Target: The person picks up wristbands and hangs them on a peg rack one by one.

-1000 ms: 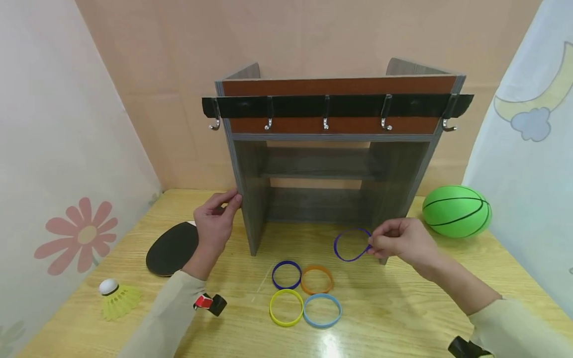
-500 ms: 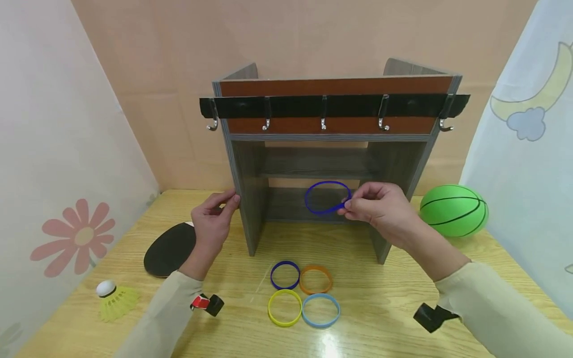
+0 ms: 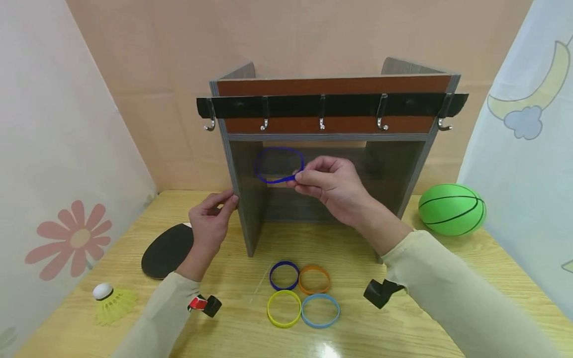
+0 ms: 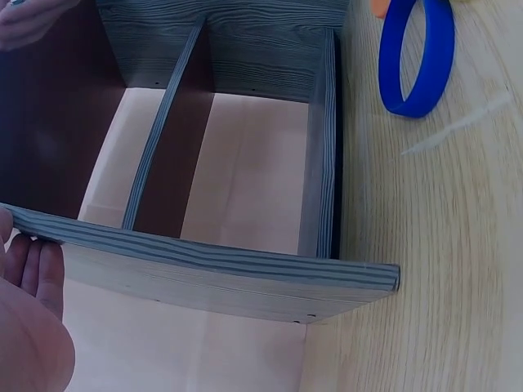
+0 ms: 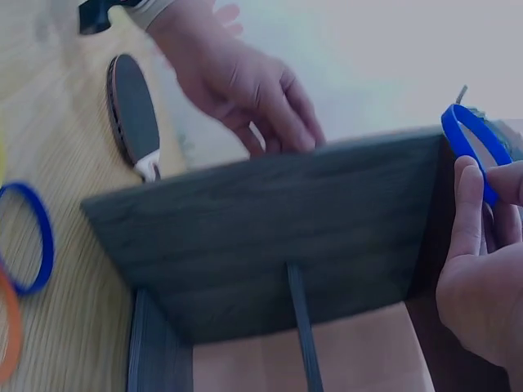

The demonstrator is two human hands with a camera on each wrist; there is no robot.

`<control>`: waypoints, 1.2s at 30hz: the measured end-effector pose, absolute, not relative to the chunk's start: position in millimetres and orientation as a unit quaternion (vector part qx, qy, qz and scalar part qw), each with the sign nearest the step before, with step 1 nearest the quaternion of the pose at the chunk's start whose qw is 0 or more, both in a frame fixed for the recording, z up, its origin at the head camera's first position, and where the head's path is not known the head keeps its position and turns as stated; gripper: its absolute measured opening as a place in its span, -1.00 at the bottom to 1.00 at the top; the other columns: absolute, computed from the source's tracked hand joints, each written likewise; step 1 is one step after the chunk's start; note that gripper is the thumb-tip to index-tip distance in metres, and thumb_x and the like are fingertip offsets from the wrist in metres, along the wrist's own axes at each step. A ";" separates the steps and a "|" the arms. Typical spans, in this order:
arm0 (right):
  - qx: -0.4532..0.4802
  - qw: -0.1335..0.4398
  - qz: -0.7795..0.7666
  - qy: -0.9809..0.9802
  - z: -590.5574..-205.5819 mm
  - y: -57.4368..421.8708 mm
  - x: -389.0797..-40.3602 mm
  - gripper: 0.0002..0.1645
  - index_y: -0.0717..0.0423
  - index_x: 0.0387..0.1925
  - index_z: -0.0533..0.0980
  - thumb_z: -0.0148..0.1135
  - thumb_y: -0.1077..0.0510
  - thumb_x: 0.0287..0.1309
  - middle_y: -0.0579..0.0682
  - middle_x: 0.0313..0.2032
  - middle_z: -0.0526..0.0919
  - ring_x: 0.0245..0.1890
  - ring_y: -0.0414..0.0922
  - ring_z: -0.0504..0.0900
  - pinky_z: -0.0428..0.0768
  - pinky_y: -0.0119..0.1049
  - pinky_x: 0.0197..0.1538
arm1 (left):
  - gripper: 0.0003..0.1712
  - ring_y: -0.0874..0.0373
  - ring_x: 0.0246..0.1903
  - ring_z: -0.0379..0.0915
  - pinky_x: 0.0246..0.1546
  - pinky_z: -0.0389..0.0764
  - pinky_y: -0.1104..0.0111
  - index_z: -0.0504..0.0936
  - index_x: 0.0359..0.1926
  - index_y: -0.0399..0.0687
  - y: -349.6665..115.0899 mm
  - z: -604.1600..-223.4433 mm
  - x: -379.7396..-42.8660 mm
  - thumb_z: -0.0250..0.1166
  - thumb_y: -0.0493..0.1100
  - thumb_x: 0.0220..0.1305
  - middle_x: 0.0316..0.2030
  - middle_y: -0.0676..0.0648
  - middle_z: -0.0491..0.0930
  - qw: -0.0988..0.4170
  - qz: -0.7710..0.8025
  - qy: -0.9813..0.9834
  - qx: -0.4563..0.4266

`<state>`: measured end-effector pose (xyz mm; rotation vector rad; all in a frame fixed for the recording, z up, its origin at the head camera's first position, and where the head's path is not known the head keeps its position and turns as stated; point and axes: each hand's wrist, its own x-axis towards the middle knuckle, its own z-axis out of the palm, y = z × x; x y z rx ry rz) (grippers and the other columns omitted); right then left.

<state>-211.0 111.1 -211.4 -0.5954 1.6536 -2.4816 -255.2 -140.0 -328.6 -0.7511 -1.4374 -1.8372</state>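
Blue band (image 3: 284,179): left of right fingers, axis left-right
Right hand (image 3: 333,186): nearer, fingers pinch band
Left hand (image 3: 209,221): fingers grip shelf panel (image 3: 251,199)

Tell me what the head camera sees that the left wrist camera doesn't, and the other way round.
Only the head view: the green ball, shuttlecock, black paddle, metal hooks and light blue band.

Only the left wrist view: the side panel's outer face, which the left hand touches.

Both: the shelf, both hands, the blue band on the table and the orange band, barely in the wrist view's corner. The held blue band shows clearly only in the head view.
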 end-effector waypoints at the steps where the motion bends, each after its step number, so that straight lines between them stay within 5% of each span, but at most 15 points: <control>1: -0.200 0.051 -0.817 0.539 -209.9 105.3 -211.6 -0.76 0.27 -0.55 0.53 0.12 0.55 0.12 0.19 -0.41 0.61 -0.37 -0.01 0.70 0.65 -0.29 -0.19 | -0.83 0.17 -0.39 0.60 -0.37 0.65 0.38 0.61 -0.25 -0.60 -140.4 -328.9 -255.4 0.30 -0.53 0.10 -0.40 -0.19 0.65 0.338 -0.706 -0.551 -0.289; 24: -0.218 0.041 -0.845 0.486 -182.3 24.3 -211.0 -0.92 0.32 -0.39 0.53 0.17 0.48 0.16 0.23 -0.32 0.63 -0.30 0.02 0.70 0.60 -0.16 -0.05 | -0.78 0.16 -0.38 0.62 -0.30 0.65 0.36 0.57 -0.20 -0.66 -145.1 -329.1 -256.7 0.15 -0.70 0.09 -0.40 -0.19 0.63 0.339 -0.679 -0.575 -0.305; 36: -0.187 0.031 -0.835 0.516 -188.3 15.8 -215.3 -0.93 0.45 -0.32 0.52 0.23 0.45 0.13 0.27 -0.33 0.64 -0.27 0.06 0.69 0.62 -0.17 -0.08 | -0.82 0.14 -0.39 0.62 -0.29 0.65 0.34 0.60 -0.21 -0.60 -148.4 -329.7 -252.6 0.23 -0.60 0.11 -0.39 -0.18 0.64 0.352 -0.673 -0.575 -0.304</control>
